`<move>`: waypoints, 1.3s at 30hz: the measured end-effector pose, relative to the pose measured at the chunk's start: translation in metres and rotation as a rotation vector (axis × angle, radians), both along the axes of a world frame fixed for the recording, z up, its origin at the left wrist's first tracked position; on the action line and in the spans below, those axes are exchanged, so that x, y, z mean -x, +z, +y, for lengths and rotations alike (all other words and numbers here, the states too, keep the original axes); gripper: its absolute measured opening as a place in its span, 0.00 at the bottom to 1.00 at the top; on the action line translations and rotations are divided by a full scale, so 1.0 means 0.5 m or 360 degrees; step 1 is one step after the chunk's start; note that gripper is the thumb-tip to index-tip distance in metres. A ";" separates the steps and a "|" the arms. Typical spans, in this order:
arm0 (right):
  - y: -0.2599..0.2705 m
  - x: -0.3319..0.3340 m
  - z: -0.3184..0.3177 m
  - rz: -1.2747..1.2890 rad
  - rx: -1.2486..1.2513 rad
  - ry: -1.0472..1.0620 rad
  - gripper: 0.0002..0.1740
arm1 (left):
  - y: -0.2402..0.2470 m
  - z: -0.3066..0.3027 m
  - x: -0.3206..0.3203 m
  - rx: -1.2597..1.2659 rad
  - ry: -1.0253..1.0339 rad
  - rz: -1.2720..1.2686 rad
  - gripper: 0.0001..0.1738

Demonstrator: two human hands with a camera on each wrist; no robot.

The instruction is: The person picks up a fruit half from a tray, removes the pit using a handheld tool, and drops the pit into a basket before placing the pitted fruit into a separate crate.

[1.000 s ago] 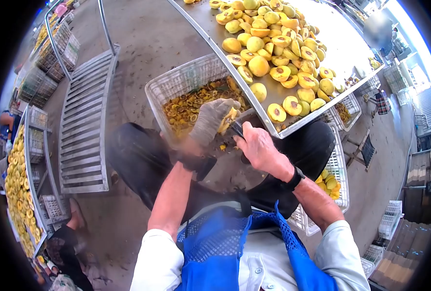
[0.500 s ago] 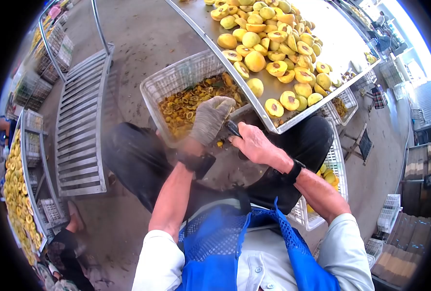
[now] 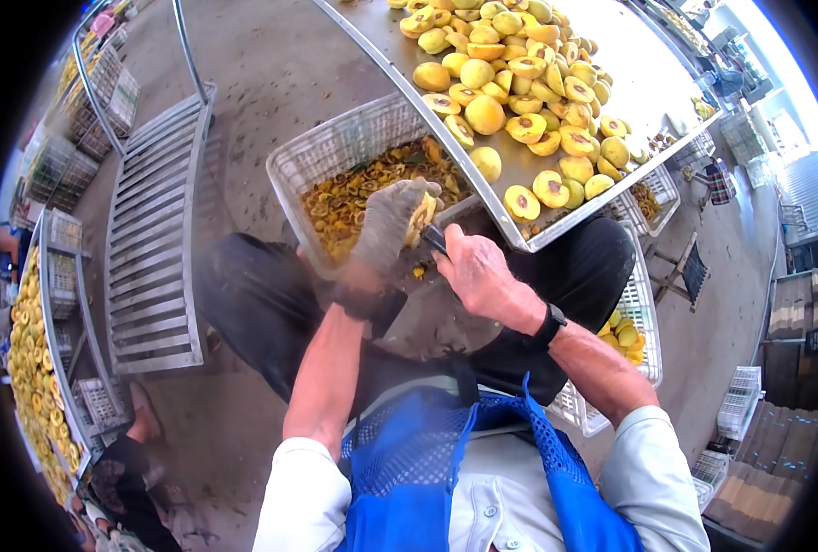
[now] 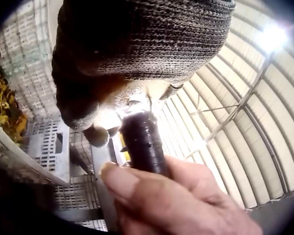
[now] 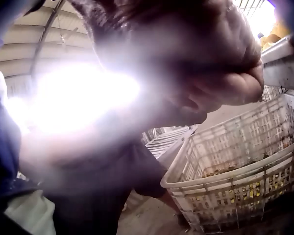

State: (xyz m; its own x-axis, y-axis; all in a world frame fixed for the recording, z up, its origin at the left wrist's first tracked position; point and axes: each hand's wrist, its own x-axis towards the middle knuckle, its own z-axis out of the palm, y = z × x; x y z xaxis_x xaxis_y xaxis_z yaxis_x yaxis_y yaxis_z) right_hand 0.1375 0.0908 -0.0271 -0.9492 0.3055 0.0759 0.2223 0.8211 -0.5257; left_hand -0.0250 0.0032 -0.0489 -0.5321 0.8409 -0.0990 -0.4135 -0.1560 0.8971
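In a grey knitted glove, my left hand [image 3: 386,225] holds a yellow peach half [image 3: 421,219], its cut side turned toward my right hand. My bare right hand [image 3: 484,274] grips the black handle [image 3: 435,239] of a small tool. The handle [image 4: 143,139] points up at the gloved palm in the left wrist view, where glare and the glove hide the tool's working end. Both hands are close together above the near edge of a white crate [image 3: 285,170] with peach scraps [image 3: 345,212] inside.
A metal table [image 3: 418,87] ahead bears a heap of halved peaches [image 3: 529,78]; its corner juts close to my right hand. Another white crate [image 3: 650,317] with yellow fruit stands by my right knee. On the left are a slatted metal cart [image 3: 156,248] and a fruit-covered rack [image 3: 36,359].
The peach half, in sight a second ago and hidden by the glove half a second ago, shows again as the left hand turns. The right hand shifts slightly with the tool. The view has shifted slightly.
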 end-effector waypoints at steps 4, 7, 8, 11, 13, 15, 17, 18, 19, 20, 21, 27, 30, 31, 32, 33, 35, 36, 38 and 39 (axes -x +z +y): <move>0.004 0.017 -0.016 -0.0055 -0.0007 -0.0107 0.16 | -0.029 0.005 0.028 0.0110 -0.0040 -0.0278 0.27; -0.007 0.027 -0.009 -0.0061 0.0231 -0.0072 0.18 | -0.025 -0.025 0.029 0.0029 -0.0099 -0.0271 0.31; -0.011 0.031 -0.001 -0.0003 0.0448 0.0035 0.20 | -0.022 -0.038 0.027 0.0037 -0.0094 -0.0272 0.31; 0.054 0.048 -0.010 -0.0463 0.1246 -0.0215 0.22 | -0.011 -0.049 0.028 -0.0065 -0.0137 -0.0281 0.27; -0.011 0.047 -0.005 -0.0132 0.0644 -0.0037 0.19 | -0.041 -0.038 0.041 -0.0082 -0.0098 -0.0267 0.26; -0.023 0.049 -0.017 -0.0100 0.0555 -0.0065 0.18 | -0.052 -0.029 0.037 0.0002 0.0053 -0.0311 0.23; -0.037 0.051 -0.029 -0.0085 0.0369 -0.0128 0.15 | -0.075 -0.020 0.044 -0.0009 0.0097 -0.0397 0.22; -0.044 0.050 -0.034 -0.0085 0.0377 -0.0129 0.15 | -0.088 -0.018 0.046 -0.0018 0.0132 -0.0486 0.22; -0.049 0.052 -0.035 -0.0071 0.0343 -0.0157 0.14 | -0.100 -0.015 0.047 -0.0013 0.0135 -0.0484 0.22; -0.052 0.054 -0.037 -0.0057 0.0308 -0.0186 0.14 | -0.092 -0.010 0.041 0.0054 0.0222 -0.0538 0.21; -0.058 0.055 -0.037 -0.0056 0.0312 -0.0186 0.14 | -0.085 -0.005 0.036 0.0121 0.0308 -0.0592 0.20; -0.070 0.066 -0.032 -0.0146 0.0255 -0.0247 0.14 | -0.127 0.033 0.038 0.0245 0.0536 -0.0806 0.17; -0.060 0.072 -0.035 -0.0289 0.0173 -0.0306 0.15 | -0.147 0.038 0.038 0.0230 0.0583 -0.0821 0.16; -0.059 0.076 -0.034 -0.0353 0.0166 -0.0332 0.15 | -0.153 0.043 0.039 0.0231 0.0583 -0.0823 0.16; -0.060 0.084 -0.034 -0.0416 0.0156 -0.0351 0.16 | -0.164 0.049 0.042 0.0257 0.0651 -0.0806 0.18; -0.063 0.090 -0.036 -0.0418 0.0157 -0.0339 0.16 | -0.175 0.050 0.044 0.0285 0.0723 -0.0791 0.20; -0.073 0.097 -0.038 -0.0404 -0.0014 -0.0347 0.16 | -0.203 0.050 0.057 0.0278 0.0711 -0.1025 0.23; -0.097 0.097 -0.034 -0.0408 -0.0014 -0.0347 0.16 | -0.222 0.050 0.065 0.0271 0.0689 -0.1253 0.26; -0.146 0.110 -0.024 -0.0144 -0.0035 -0.0239 0.16 | -0.255 0.059 0.085 0.0229 0.0689 -0.1314 0.28; -0.158 0.111 -0.023 -0.0151 -0.0031 -0.0232 0.16 | -0.271 0.055 0.089 0.0194 0.0691 -0.1378 0.30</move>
